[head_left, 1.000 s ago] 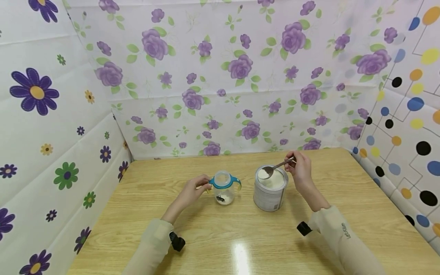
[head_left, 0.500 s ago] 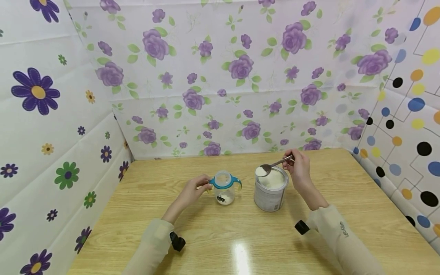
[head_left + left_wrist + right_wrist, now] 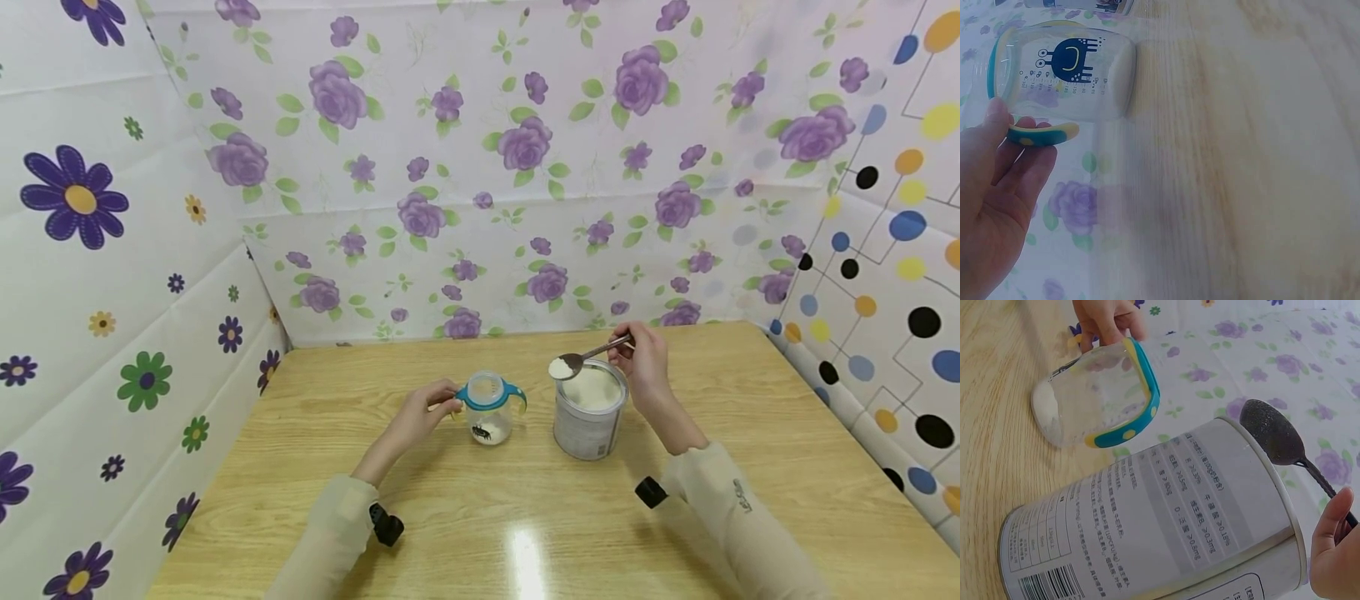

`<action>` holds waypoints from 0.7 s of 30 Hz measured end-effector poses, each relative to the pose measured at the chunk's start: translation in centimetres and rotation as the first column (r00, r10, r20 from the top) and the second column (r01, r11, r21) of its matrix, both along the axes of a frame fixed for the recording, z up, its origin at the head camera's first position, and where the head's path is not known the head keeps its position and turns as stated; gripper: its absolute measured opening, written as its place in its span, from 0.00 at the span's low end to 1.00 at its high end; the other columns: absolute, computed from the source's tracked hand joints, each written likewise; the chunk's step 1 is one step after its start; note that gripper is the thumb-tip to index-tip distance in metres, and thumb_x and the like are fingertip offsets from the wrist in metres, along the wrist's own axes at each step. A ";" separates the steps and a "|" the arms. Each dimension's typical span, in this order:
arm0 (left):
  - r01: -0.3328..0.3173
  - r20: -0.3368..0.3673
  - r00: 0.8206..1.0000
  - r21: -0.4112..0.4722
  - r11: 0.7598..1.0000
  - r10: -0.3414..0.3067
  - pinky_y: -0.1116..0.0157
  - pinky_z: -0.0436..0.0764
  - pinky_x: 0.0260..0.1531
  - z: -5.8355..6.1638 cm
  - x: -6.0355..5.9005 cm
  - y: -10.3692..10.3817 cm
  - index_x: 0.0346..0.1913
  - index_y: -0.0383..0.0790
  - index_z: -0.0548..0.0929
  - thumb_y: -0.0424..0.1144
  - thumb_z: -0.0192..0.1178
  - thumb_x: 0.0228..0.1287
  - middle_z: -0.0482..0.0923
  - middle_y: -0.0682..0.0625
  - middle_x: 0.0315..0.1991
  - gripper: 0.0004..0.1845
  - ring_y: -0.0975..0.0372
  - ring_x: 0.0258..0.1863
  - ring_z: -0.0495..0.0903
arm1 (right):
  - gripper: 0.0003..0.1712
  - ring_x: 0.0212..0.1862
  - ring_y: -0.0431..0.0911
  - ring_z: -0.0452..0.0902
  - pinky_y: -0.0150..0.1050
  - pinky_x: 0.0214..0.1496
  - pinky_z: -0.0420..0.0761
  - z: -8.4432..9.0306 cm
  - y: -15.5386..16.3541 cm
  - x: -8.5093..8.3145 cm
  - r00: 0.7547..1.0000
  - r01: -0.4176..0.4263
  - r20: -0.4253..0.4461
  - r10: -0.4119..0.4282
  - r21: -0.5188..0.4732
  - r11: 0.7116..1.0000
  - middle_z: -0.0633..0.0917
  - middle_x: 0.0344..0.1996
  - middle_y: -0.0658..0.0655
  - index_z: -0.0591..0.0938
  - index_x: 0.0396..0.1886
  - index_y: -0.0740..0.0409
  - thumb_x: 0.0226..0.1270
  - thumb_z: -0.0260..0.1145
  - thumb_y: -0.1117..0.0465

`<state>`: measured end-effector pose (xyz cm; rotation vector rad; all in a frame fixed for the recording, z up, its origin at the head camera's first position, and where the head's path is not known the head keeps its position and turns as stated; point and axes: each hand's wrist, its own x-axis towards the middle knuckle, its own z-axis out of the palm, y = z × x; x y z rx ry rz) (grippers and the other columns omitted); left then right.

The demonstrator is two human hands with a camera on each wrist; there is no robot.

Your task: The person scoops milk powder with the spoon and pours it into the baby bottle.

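My left hand (image 3: 423, 417) pinches one handle (image 3: 1044, 134) of a clear baby bottle (image 3: 489, 422) with a blue collar and a dark cartoon print. White powder (image 3: 1049, 412) lies in its bottom, and the bottle stands upright on the table. With my right hand (image 3: 643, 364) I grip a dark spoon (image 3: 573, 361) by its handle. A heap of white powder fills the spoon's bowl, which hangs over the left rim of an open can (image 3: 588, 429). Pale powder (image 3: 592, 388) shows inside the can. In the right wrist view the underside of the spoon (image 3: 1270, 432) faces the camera.
The wooden table (image 3: 450, 525) carries the bottle and the can side by side with a small gap between them. Flowered sheeting (image 3: 480, 167) stands behind it, with more patterned sheeting along the left and right sides.
The loaded spoon and my right hand have moved left, taking the spoon's bowl from above the can's opening to its left rim. My left hand and the bottle have stayed put.
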<state>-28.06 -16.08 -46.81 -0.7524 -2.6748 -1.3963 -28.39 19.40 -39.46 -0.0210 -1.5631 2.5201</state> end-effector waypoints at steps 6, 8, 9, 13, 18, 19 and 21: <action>0.003 0.013 1.000 -0.010 1.000 -0.003 0.53 0.81 0.52 0.0 -0.1 -0.1 0.45 0.51 0.81 0.40 0.57 0.69 0.85 0.50 0.44 0.06 0.59 0.46 0.84 | 0.18 0.18 0.37 0.72 0.24 0.20 0.74 0.3 -0.5 -0.1 1.000 -0.012 0.009 0.012 -0.015 1.000 0.77 0.23 0.50 0.74 0.29 0.60 0.78 0.42 0.63; 0.004 0.016 1.000 -0.009 1.000 -0.004 0.53 0.81 0.52 0.0 -0.1 -0.2 0.46 0.52 0.81 0.40 0.57 0.70 0.85 0.50 0.44 0.06 0.58 0.46 0.84 | 0.17 0.19 0.37 0.72 0.24 0.20 0.74 0.3 -0.7 -0.1 1.000 -0.017 0.010 0.017 -0.017 1.000 0.77 0.23 0.50 0.73 0.30 0.61 0.79 0.42 0.63; 0.005 0.017 1.000 -0.007 1.000 -0.004 0.53 0.81 0.52 0.0 -0.1 -0.2 0.46 0.52 0.81 0.40 0.57 0.70 0.85 0.50 0.44 0.06 0.58 0.46 0.84 | 0.17 0.19 0.37 0.72 0.24 0.21 0.74 0.3 -0.8 -0.2 1.000 -0.019 0.010 0.019 -0.017 1.000 0.77 0.23 0.50 0.73 0.30 0.61 0.79 0.42 0.62; 0.007 0.014 1.000 -0.002 1.000 -0.007 0.53 0.82 0.52 0.0 0.0 -0.2 0.46 0.52 0.81 0.40 0.57 0.70 0.85 0.50 0.44 0.07 0.58 0.46 0.84 | 0.17 0.20 0.37 0.72 0.25 0.22 0.74 0.4 -1.1 -0.3 1.000 -0.027 0.004 0.027 -0.016 0.999 0.77 0.24 0.50 0.73 0.30 0.60 0.79 0.42 0.62; 0.012 0.013 1.000 -0.004 1.000 -0.012 0.53 0.81 0.53 0.1 0.0 -0.1 0.46 0.52 0.81 0.40 0.57 0.69 0.85 0.51 0.44 0.06 0.58 0.47 0.84 | 0.18 0.20 0.37 0.73 0.25 0.22 0.75 0.4 -1.6 -0.4 0.999 -0.042 0.000 0.042 -0.018 0.999 0.77 0.24 0.50 0.74 0.29 0.59 0.79 0.42 0.62; 0.011 0.015 1.000 -0.004 1.000 -0.011 0.53 0.81 0.53 0.0 0.0 -0.1 0.46 0.52 0.81 0.41 0.57 0.69 0.85 0.51 0.44 0.07 0.58 0.47 0.84 | 0.18 0.20 0.37 0.73 0.24 0.22 0.75 0.4 -1.7 -0.4 0.999 -0.045 -0.001 0.045 -0.017 0.999 0.77 0.24 0.50 0.74 0.29 0.59 0.79 0.42 0.62; 0.008 0.020 1.000 -0.004 1.000 -0.008 0.53 0.81 0.53 0.0 0.0 -0.2 0.46 0.53 0.81 0.41 0.57 0.69 0.85 0.51 0.44 0.07 0.58 0.47 0.84 | 0.18 0.19 0.37 0.73 0.24 0.22 0.75 0.4 -1.8 -0.5 0.999 -0.051 -0.002 0.051 -0.017 0.999 0.78 0.23 0.50 0.74 0.29 0.59 0.79 0.41 0.62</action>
